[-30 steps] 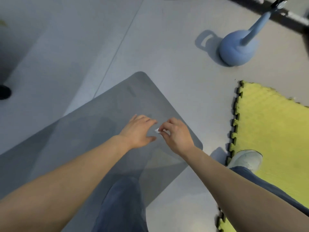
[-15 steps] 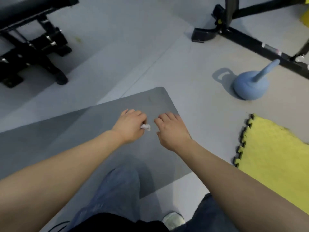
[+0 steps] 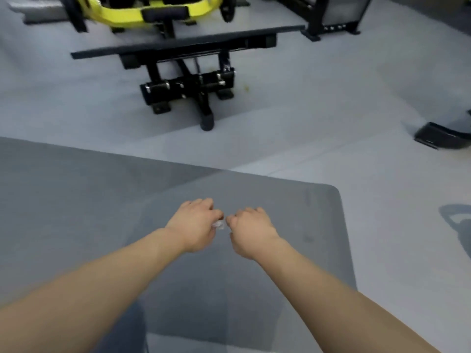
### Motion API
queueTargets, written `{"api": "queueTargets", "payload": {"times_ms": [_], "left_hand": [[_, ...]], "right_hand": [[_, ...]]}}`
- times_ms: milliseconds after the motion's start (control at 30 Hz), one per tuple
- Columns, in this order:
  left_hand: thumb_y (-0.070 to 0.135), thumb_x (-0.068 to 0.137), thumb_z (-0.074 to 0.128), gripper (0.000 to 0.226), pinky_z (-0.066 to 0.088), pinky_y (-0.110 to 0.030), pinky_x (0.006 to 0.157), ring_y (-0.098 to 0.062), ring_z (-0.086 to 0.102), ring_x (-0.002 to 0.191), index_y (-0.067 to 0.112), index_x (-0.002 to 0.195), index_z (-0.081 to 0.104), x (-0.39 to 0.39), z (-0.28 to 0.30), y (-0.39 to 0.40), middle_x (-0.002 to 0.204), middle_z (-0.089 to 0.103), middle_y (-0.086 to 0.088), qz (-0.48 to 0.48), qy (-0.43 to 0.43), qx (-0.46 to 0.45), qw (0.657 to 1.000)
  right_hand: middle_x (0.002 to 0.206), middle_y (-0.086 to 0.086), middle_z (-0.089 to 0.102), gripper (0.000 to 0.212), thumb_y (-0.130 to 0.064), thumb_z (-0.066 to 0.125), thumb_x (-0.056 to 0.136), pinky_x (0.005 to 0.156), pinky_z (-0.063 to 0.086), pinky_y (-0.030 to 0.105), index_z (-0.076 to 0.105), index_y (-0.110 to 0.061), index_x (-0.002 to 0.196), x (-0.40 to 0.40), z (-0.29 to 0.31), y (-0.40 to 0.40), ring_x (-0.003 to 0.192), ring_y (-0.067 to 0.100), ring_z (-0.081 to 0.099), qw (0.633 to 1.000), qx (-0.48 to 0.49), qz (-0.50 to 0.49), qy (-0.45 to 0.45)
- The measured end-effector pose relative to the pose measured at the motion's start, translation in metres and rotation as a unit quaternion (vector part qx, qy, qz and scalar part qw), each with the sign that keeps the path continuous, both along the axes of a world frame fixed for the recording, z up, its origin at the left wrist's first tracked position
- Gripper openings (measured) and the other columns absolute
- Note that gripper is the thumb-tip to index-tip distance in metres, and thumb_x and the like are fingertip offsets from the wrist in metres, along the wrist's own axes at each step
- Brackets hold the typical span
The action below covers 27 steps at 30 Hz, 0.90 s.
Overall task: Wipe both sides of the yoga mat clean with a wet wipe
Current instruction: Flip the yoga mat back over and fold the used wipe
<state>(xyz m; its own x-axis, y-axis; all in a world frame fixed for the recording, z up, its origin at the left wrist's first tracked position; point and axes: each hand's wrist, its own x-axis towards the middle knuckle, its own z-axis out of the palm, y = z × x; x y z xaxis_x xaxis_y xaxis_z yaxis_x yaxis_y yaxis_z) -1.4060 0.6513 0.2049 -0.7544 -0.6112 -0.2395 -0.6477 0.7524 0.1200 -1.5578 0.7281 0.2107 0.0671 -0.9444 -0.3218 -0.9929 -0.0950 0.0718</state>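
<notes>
Head view, looking down over both forearms at a gym floor [image 3: 331, 138]; from the left edge across to about 3 o'clock lies the grey yoga mat [image 3: 76, 212], flat on the floor, its rounded far-right corner near 2 o'clock of the hands; a lighter, paler patch of the mat runs under and ahead of the hands; at 12 o'clock, well beyond the mat's far edge, stands a black weight bench [image 3: 183, 72], and behind it at the top edge a yellow-and-black machine [image 3: 153, 11], both blurred; the left hand [image 3: 195, 225] hovers at the centre of the frame above the mat, knuckles up, its fingers [image 3: 204, 205] curled and pinching a small crumpled whitish wet wipe [image 3: 218, 224] at its right side; the wipe sits in the narrow gap between the two hands, at 3 o'clock of the left hand and 9 o'clock of the right; the right hand [image 3: 251, 231] is just beside it, also knuckles up with curled fingers, thumb and forefinger reaching to the wipe, though whether they actually grip it is too blurred to tell; whether the hands touch the mat cannot be told; at 3 o'clock, by the right edge, a black foot of some equipment [image 3: 438, 136] rests on the floor, and below it a dark handle-shaped shadow [image 3: 456, 225] falls on the floor well apart from the mat.
</notes>
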Motion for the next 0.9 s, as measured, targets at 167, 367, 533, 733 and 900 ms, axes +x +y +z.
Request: {"api": "queueTargets", "payload": {"times_ms": [167, 367, 533, 733, 900], "left_hand": [[0.042, 0.103, 0.039, 0.029, 0.035, -0.037, 0.088, -0.026, 0.051, 0.119, 0.031, 0.12, 0.061, 0.07, -0.039, -0.026, 0.122, 0.052, -0.003, 0.085, -0.151, 0.006, 0.985], [0.047, 0.105, 0.036, 0.036, 0.037, -0.036, 0.093, -0.029, 0.054, 0.121, 0.026, 0.123, 0.06, 0.168, -0.04, -0.026, 0.127, 0.058, -0.005, 0.108, -0.193, 0.008, 0.975], [0.03, 0.104, 0.046, 0.021, 0.039, -0.034, 0.083, -0.032, 0.063, 0.11, 0.022, 0.12, 0.058, 0.249, -0.065, -0.059, 0.119, 0.067, -0.007, 0.058, -0.216, 0.029, 0.974], [0.007, 0.094, 0.045, 0.041, 0.043, -0.039, 0.086, -0.031, 0.059, 0.113, 0.021, 0.133, 0.047, 0.378, -0.103, -0.142, 0.127, 0.055, -0.007, 0.005, -0.217, 0.02, 0.976], [0.015, 0.097, 0.045, 0.037, 0.045, -0.039, 0.096, -0.031, 0.054, 0.124, 0.021, 0.133, 0.053, 0.444, -0.121, -0.224, 0.134, 0.052, -0.008, -0.013, -0.209, 0.004, 0.978]], "right_hand": [[0.124, 0.007, 0.052, 0.042, -0.021, 0.054, 0.088, 0.102, 0.032, 0.041, 0.046, -0.017, 0.129, 0.063, -0.059, -0.04, 0.121, 0.028, 0.042, 0.999, 0.024, 0.036, 0.0], [0.127, 0.006, 0.051, 0.039, -0.023, 0.054, 0.088, 0.108, 0.029, 0.043, 0.049, -0.019, 0.126, 0.15, -0.086, -0.056, 0.125, 0.027, 0.041, 0.993, 0.061, 0.096, -0.041], [0.124, 0.005, 0.051, 0.035, -0.026, 0.052, 0.09, 0.106, 0.028, 0.043, 0.049, -0.02, 0.125, 0.221, -0.101, -0.092, 0.122, 0.027, 0.042, 0.989, 0.052, 0.141, -0.014], [0.123, 0.005, 0.047, 0.036, -0.024, 0.05, 0.09, 0.106, 0.027, 0.043, 0.044, -0.02, 0.125, 0.335, -0.123, -0.146, 0.121, 0.028, 0.039, 0.994, 0.05, 0.096, 0.02], [0.129, 0.006, 0.045, 0.047, -0.024, 0.05, 0.087, 0.113, 0.022, 0.046, 0.04, -0.021, 0.133, 0.421, -0.138, -0.179, 0.126, 0.029, 0.035, 0.997, 0.068, 0.008, 0.028]]}}
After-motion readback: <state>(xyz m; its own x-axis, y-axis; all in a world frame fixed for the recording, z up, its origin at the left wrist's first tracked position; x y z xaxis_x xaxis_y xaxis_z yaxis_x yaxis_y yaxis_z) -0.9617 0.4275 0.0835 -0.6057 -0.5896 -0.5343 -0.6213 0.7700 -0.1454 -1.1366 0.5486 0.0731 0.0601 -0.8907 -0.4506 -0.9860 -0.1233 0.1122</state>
